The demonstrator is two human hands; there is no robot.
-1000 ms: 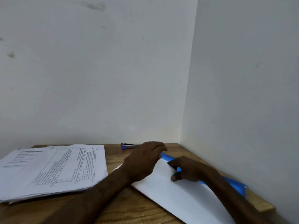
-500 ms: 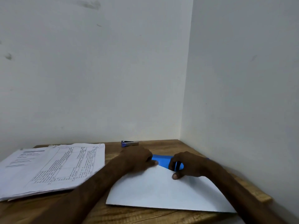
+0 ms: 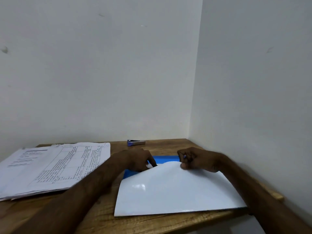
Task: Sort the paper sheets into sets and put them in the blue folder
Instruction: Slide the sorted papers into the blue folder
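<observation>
Right grip: the right hand (image 3: 197, 160) has thumb and curled fingers pinched on the far edge of the glossy white sheet (image 3: 177, 191), and that edge bulges up off the surface.
Left grip: the left hand (image 3: 136, 159) points its fingers down at the sheet's far-left corner, tips on it; I cannot tell if they press or pinch.
Folder: the blue folder (image 3: 167, 159) lies under the white sheet, with blue showing only along the far edge and a sliver at the left.
Step in hand: this looks like opening the folder, with the white sheet probably its cover; nothing is filed yet.
Next move: peel the cover fully back while the left hand keeps the folder from sliding, then turn to the sheets.
Sheets: the printed paper stack (image 3: 55, 166) sits well to the left, fanned and unsorted.
Around: a small stapler (image 3: 136, 142) lies at the far side of the wooden table (image 3: 152, 222), apart from both hands.
In the way: the right wall (image 3: 253, 98) is close, so the cover has little room to swing, and its slick surface could slip from the pinch.
</observation>
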